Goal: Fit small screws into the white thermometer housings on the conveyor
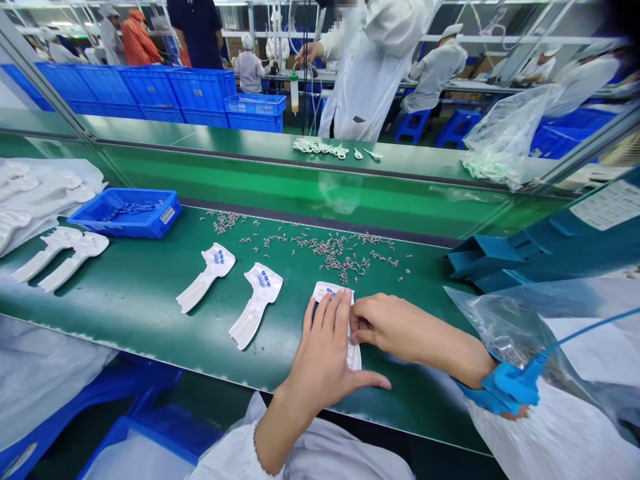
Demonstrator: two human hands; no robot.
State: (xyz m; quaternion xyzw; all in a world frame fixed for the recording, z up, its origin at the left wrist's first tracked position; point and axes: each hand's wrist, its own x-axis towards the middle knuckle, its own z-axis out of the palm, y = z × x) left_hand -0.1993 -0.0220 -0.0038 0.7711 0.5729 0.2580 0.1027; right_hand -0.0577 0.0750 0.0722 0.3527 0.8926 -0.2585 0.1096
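A white plastic handle shell (pixel 355 359) lies on the green work surface in front of me, mostly covered by my hands. My left hand (pixel 323 353) rests over it, fingers stretched out and the thumb spread to the right. At the shell's right edge, my right hand (pixel 383 323) has its fingers curled in a pinch; whatever is between the fingertips is hidden. Two similar shells, one nearer (pixel 257 300) and one farther left (pixel 207 277), lie to the left with small blue pieces in their wide ends. Many small metal parts (pixel 333 253) are scattered beyond my hands.
A blue tray (pixel 123 230) with blue pieces stands at left, beside more white shells (pixel 75 257). Teal bins (pixel 540 233) and a clear plastic bag (pixel 500 320) are at right. Across a green divider (pixel 280 183), a person in white (pixel 373 73) stands near a hanging syringe-like tube (pixel 295 93).
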